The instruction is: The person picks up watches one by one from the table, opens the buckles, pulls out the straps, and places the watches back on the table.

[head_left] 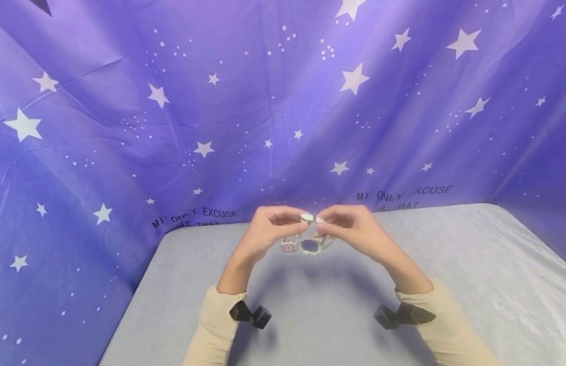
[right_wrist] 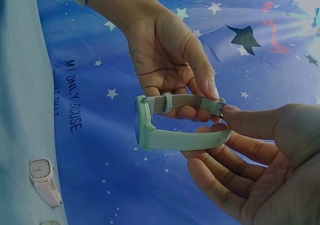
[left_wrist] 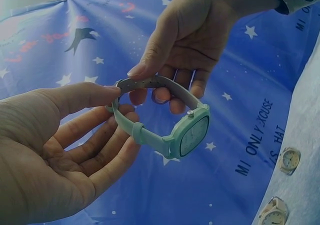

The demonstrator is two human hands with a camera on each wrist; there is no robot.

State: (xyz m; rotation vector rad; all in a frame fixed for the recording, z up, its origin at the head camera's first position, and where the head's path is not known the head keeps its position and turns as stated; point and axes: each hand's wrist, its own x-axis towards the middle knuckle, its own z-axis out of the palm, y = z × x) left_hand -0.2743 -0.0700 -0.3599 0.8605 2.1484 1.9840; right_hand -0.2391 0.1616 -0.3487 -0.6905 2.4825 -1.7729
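A mint-green wristwatch (head_left: 310, 247) is held up in both hands, its dial turned toward the head camera and its strap curved into a loop. My left hand (head_left: 260, 231) pinches the strap by the metal buckle (right_wrist: 220, 107), thumb on top. My right hand (head_left: 356, 229) pinches the other strap end between thumb and fingers, close to the left fingertips. In the left wrist view a strap keeper (left_wrist: 137, 130) sits on the buckle-side strap. Whether the buckle is fastened, I cannot tell; fingertips cover part of it.
Below the hands, a pink watch (right_wrist: 41, 170) lies on the grey cloth-covered table (head_left: 319, 315). A pale watch (left_wrist: 273, 214) lies there too. Behind the table hangs a purple-blue star-patterned curtain (head_left: 246, 112). Black wrist-camera mounts (head_left: 261, 316) sit on both sleeves.
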